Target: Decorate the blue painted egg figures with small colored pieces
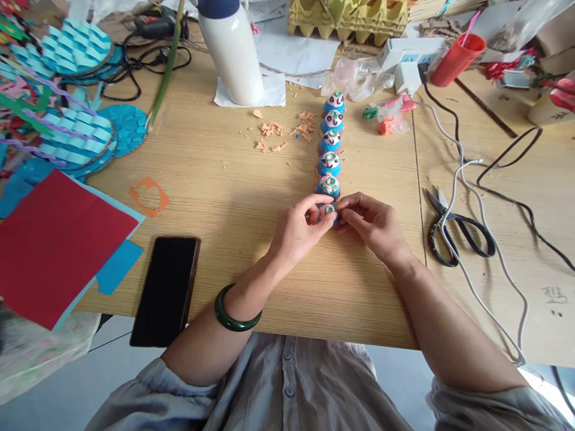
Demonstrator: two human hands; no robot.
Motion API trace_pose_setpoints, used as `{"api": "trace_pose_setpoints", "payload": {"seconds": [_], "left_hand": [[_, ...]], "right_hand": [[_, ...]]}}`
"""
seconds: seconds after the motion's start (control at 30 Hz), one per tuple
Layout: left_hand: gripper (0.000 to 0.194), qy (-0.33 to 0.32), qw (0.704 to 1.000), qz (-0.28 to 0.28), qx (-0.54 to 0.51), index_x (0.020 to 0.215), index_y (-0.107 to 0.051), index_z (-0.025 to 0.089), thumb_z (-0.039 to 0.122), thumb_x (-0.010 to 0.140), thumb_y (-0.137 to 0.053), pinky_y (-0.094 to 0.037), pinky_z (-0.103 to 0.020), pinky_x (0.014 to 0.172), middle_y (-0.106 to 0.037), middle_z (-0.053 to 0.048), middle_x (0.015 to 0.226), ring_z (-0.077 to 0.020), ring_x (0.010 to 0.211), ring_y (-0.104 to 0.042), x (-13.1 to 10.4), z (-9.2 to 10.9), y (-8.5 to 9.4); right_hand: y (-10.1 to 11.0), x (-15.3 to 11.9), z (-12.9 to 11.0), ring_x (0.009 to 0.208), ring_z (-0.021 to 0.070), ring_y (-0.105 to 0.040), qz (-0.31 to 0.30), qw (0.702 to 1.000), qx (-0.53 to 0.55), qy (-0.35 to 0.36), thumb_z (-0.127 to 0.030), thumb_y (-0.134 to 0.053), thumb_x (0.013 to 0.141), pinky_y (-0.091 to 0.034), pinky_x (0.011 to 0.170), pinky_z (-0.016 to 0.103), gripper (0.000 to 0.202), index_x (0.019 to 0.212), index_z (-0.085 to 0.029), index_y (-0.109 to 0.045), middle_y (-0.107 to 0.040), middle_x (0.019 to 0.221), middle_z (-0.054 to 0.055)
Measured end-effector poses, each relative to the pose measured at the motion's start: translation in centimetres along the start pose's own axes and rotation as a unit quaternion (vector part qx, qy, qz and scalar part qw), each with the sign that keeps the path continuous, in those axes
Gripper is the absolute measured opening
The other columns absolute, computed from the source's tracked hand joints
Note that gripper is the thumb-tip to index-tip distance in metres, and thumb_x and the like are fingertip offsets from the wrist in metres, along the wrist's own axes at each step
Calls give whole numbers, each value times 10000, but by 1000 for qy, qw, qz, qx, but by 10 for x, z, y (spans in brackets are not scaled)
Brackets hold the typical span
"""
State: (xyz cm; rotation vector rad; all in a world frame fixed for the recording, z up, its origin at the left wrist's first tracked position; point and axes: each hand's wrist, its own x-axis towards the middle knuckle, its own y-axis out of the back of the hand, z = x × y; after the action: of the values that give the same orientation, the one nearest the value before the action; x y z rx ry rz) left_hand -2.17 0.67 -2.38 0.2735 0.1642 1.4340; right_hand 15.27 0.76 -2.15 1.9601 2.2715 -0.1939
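Note:
A row of several small blue domes [330, 160] with pink tops, green rings and dark dots runs away from me across the wooden table. Both hands meet at the nearest dome [329, 209]. My left hand [302, 226] is closed around its left side, thumb in front and index finger behind, hiding part of it. From the right, my right hand [369, 222] touches the same dome with thumb and fingertips pinched together. Whatever may lie between those right fingertips is too small to make out.
Scissors [458, 224] lie at right under a white cable [483, 221]. A phone [165, 290] and red paper [63, 239] are at left. Orange shavings [272, 129], a white bottle [233, 57], egg trays [348, 21] and a red cup [457, 60] are farther back.

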Motion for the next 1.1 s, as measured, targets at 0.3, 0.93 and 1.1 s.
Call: {"api": "trace_pose_setpoints", "payload": {"seconds": [0.3,0.93,1.1], "left_hand": [[296,37,998,15,-41,1056,-786,174,409,891,-712,-428,-261,642,-661,-11,706,-134,656,-554,4,1,10],[341,63,986,-3,-153,1149,-753,209,313,824,-766,-411,-229,601,-496,44,695,-94,615,-434,2,9,8],[412,109,924,1,-367,1221,-711,197,432,900,-604,-571,-279,811,-702,-75,1041,-162,943,-674,4,21,13]], "right_hand": [[0,-3,2,783,144,-658,96,975,-93,178,-133,-602,845,-582,618,281,173,767,-219,-730,-681,902,41],[4,-5,12,998,225,-698,152,922,-221,279,14,-460,834,-618,805,424,436,987,-249,-773,-753,1047,57],[-3,-13,3,986,225,-694,159,891,-260,336,-114,-541,955,-601,797,424,292,1126,-263,-725,-729,1080,72]]}}
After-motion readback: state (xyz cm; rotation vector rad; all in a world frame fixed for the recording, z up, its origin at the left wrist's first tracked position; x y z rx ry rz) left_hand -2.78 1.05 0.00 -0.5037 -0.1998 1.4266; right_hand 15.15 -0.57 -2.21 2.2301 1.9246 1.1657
